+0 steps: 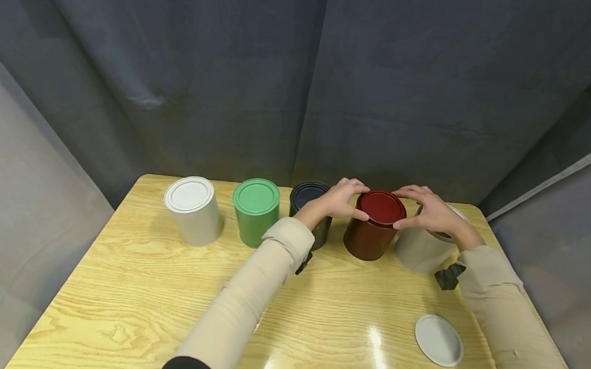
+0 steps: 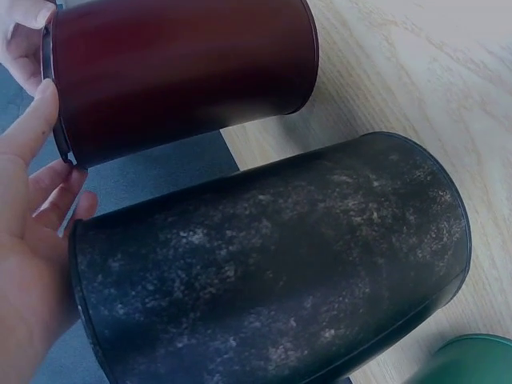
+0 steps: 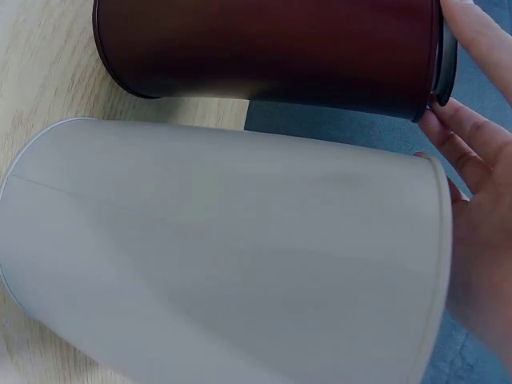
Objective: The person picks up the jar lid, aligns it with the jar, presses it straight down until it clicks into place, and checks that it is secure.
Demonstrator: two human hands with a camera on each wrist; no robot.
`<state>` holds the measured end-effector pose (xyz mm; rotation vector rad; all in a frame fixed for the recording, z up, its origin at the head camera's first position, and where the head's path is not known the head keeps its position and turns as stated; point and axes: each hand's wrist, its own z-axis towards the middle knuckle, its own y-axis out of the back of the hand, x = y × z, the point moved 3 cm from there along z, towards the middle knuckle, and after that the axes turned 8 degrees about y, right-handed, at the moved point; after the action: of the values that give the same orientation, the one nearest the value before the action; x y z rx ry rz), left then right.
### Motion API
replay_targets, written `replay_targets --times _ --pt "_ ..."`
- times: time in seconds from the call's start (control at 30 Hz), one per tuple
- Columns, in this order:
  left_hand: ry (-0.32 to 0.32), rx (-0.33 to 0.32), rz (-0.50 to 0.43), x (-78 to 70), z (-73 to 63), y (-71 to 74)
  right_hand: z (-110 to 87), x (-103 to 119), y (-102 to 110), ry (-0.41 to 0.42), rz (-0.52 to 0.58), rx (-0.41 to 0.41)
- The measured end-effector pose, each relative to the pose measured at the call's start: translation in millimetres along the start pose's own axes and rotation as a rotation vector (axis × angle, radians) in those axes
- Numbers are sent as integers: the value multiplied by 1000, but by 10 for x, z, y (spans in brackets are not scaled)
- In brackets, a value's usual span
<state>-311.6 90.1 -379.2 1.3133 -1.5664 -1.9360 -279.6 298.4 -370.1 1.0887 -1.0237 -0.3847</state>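
A dark red can (image 1: 367,243) stands near the table's back edge, its red lid (image 1: 382,207) on top. My left hand (image 1: 342,201) holds the lid's left side, thumb in front and fingers behind. On the lid's right side, my right hand (image 1: 431,214) holds it the same way. A thin gap shows between lid and can body in both wrist views. Below the left hand is a mottled black can (image 2: 272,264) with its lid on. The right forearm and hand pass over a light grey can (image 3: 224,240), whose top is partly hidden but shows a dark opening.
A green can (image 1: 255,221) and a white can (image 1: 195,221), both lidded, stand in the row to the left. A loose light grey lid (image 1: 439,341) lies at the table's front right. Grey curtains (image 1: 230,81) hang behind and beside the wooden table (image 1: 134,298).
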Motion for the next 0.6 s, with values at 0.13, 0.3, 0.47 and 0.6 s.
replay_targets --times 0.13,0.3,0.47,0.6 --pt "14 23 0 -12 -5 1 -1 2 4 -2 14 11" --pt "24 46 2 -28 3 4 2 -12 9 0 32 25" --pt "41 65 11 -45 10 -4 -2 -45 6 -6 39 44" --pt "41 69 18 -54 12 -21 -14 -55 5 -12 43 52"
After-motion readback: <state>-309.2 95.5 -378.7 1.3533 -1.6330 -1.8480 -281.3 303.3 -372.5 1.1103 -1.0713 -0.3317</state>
